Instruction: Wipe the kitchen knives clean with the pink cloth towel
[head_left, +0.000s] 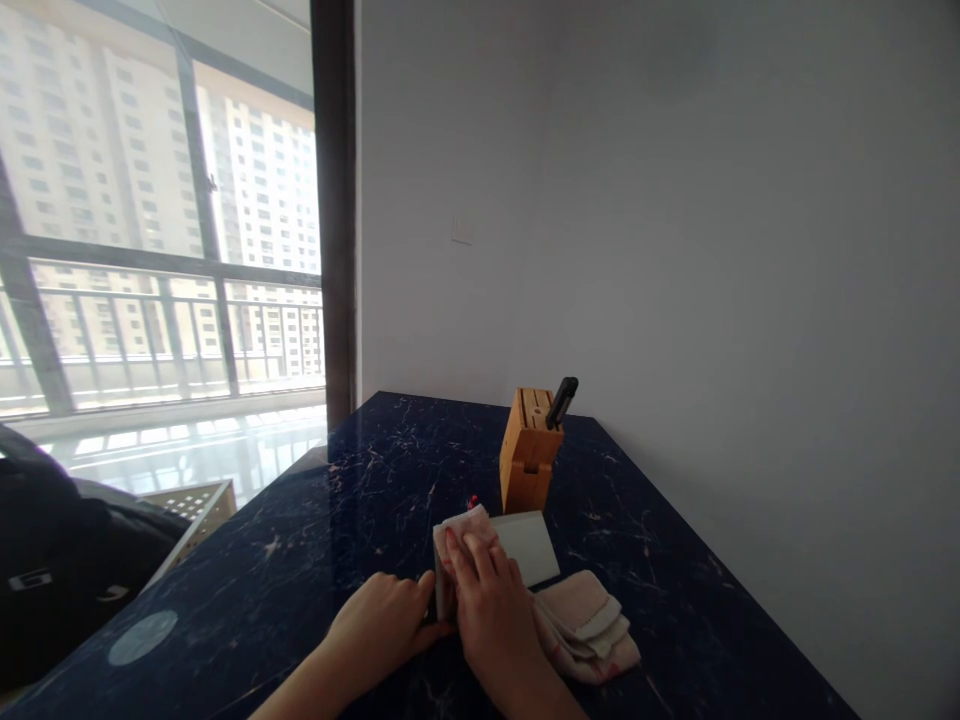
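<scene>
Plain grey-white walls rise behind a dark blue desk with pale marble-like veining, while daylight comes in through large windows on the left; at the near part of the desk, low in the view, a pink cloth is bunched around a narrow upright piece that it mostly hides; the right hand lies over this cloth, its fingers bent and pressing down on it, the thumb side toward the left; the left hand is just beside it, its fingers curled closed around a dark handle, of which only a small part shows between thumb and fingers; what the handle belongs to is too covered to tell.

Right behind the right hand, a pale flat rectangle lies on the desk; a small red object pokes up just beyond the cloth, too small to identify; to the right of the right hand rests a second cloth, folded, pale pink with a whitish edge.

Farther back stands a wooden knife block, upright, with one black handle slanting out of its top; toward the desk's left edge is a round, translucent disc; beyond that edge are a black bag and a light perforated panel; outside, past a railing, stand tall apartment buildings.
</scene>
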